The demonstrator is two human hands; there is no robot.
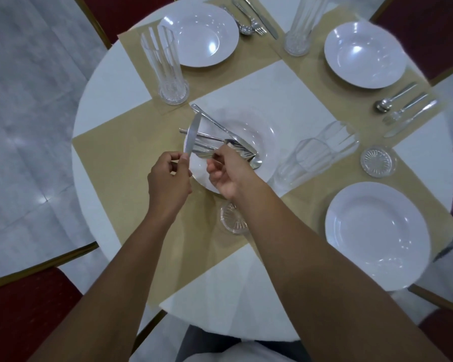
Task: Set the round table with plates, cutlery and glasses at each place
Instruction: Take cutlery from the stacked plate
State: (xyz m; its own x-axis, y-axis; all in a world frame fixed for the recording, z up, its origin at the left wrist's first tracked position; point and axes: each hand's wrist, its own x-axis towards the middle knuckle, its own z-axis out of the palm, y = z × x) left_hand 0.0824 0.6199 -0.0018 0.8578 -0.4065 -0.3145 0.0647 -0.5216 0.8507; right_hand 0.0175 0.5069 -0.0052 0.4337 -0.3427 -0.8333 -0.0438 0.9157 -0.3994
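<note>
Two hands work over the central plate (267,134): my left hand (169,178) pinches one knife (192,134), my right hand (224,175) grips remaining cutlery (220,143), so lift pieces singly without snagging.

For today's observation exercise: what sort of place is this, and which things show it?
Probably a restaurant or banquet hall: a round table with matching place settings, red chairs with gold frames, and a tall cut glass on a coaster.

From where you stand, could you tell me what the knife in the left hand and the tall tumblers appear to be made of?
The knife in the left hand looks like polished steel: a grey, mirror-like blade. The tall tumblers look like clear cut glass, see-through with ribbed sides and patterned bases, though moulded plastic cannot be ruled out.
</note>
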